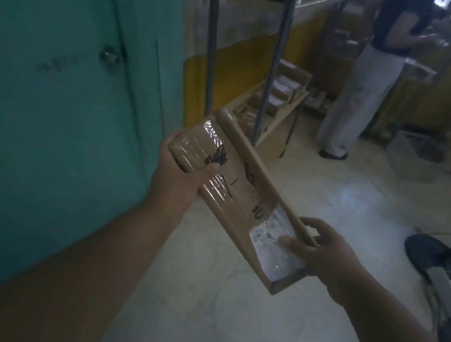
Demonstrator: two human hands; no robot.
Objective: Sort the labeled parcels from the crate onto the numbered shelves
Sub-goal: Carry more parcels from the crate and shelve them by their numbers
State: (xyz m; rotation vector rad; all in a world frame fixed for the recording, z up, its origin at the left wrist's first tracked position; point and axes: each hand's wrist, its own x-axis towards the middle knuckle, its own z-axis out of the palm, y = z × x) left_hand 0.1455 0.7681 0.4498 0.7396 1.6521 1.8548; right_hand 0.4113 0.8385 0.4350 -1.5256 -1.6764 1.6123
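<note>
Green door at left. Left hand gripped the far end of a long taped cardboard parcel, fingers curled round it. Right hand pinched the labeled near end. Parcel held over floor, shelves beyond.

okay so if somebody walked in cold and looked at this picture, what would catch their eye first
First, the long cardboard parcel held tilted in mid-frame, the left hand gripping its taped upper end and the right hand its lower end by the white label. Next, the big teal door filling the left side. Then a person in pale trousers standing at the upper right beside metal shelving.
</note>
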